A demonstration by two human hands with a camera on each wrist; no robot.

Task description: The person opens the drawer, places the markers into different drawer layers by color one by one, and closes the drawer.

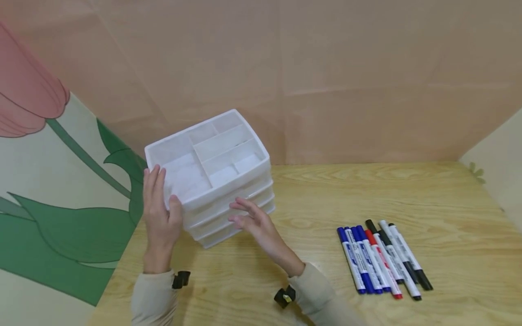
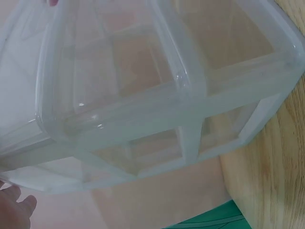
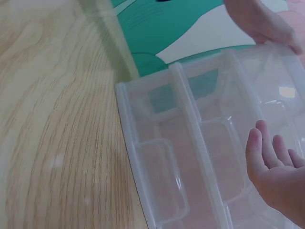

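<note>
A white translucent plastic drawer organizer (image 1: 228, 213) stands at an angle on the table, with a divided open tray (image 1: 185, 174) on top. My left hand (image 1: 159, 213) rests at its left front corner, fingers straight along the side rim and thumb near the front edge. The right wrist view also shows that left hand (image 3: 264, 24) at the organizer's top corner. In front of the drawers is my right hand (image 1: 258, 226), fingers slightly bent and nothing in them. The right wrist view has this hand (image 3: 281, 179) over the drawer fronts (image 3: 164, 176), palm visible.
Several whiteboard markers (image 1: 377, 260) with blue, red and black caps lie side by side on the wooden table (image 1: 310, 203) at the right. A pinkish-beige covering (image 1: 346, 81) rises behind the table. A panel with painted leaves (image 1: 73, 231) borders the left side.
</note>
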